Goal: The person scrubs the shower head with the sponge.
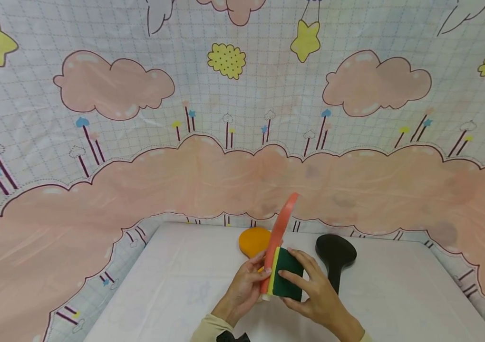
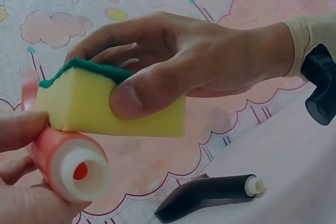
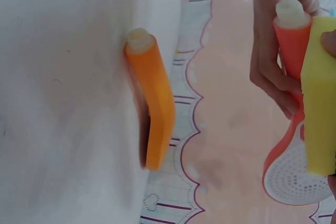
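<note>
**Red shower head held off the table, sponge against its handle**

The red shower head (image 1: 281, 227) is above the white table (image 1: 169, 280), in the grip of the left hand (image 1: 241, 287), whose fingers and thumb are curled round the handle. Its long axis slants: the white connector end (image 1: 266, 298) points down toward the person, the head end up, away and slightly right. The perforated face (image 3: 294, 178) shows in the right wrist view.

The right hand (image 1: 320, 293) pinches the sponge (image 1: 288, 275), thumb on yellow, fingers spread over green. The sponge's yellow side touches the handle and lies along it.

The orange shower head (image 1: 254, 241) and black shower head (image 1: 335, 251) rest on the table, apart from each other.
</note>
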